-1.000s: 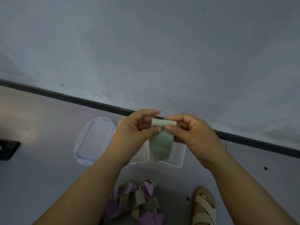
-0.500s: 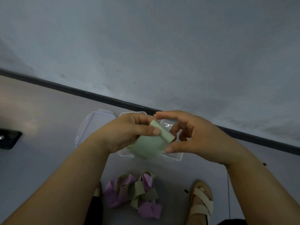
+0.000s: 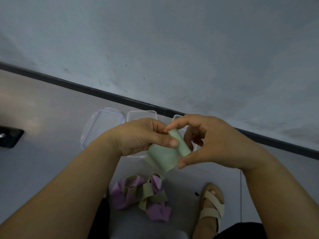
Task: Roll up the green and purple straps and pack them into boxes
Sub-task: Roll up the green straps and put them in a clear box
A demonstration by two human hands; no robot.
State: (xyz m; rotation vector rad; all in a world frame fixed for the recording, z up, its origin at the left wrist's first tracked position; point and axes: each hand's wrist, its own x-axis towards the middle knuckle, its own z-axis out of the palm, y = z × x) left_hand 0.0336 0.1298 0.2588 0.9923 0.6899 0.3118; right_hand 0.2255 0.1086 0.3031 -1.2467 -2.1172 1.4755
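A pale green strap [image 3: 165, 156] is held in the air between both hands, its upper end wound into a small roll. My left hand [image 3: 138, 136] pins the flat part with its thumb. My right hand [image 3: 210, 140] pinches the roll between forefinger and thumb. Below them on the floor lies a tangled heap of green and purple straps [image 3: 143, 195]. Two clear plastic boxes [image 3: 141, 114] stand on the floor behind my hands, largely hidden by them.
A clear lid with blue clips [image 3: 101, 126] lies left of the boxes. A dark skirting strip [image 3: 86, 88] runs along the wall. A black object [image 3: 9, 138] sits at the far left. A foot in a beige sandal [image 3: 210, 206] rests at lower right.
The roll tilted from level to slanting down to the right. My left thumb shifted onto the flat part, and both hands dropped a little in view.
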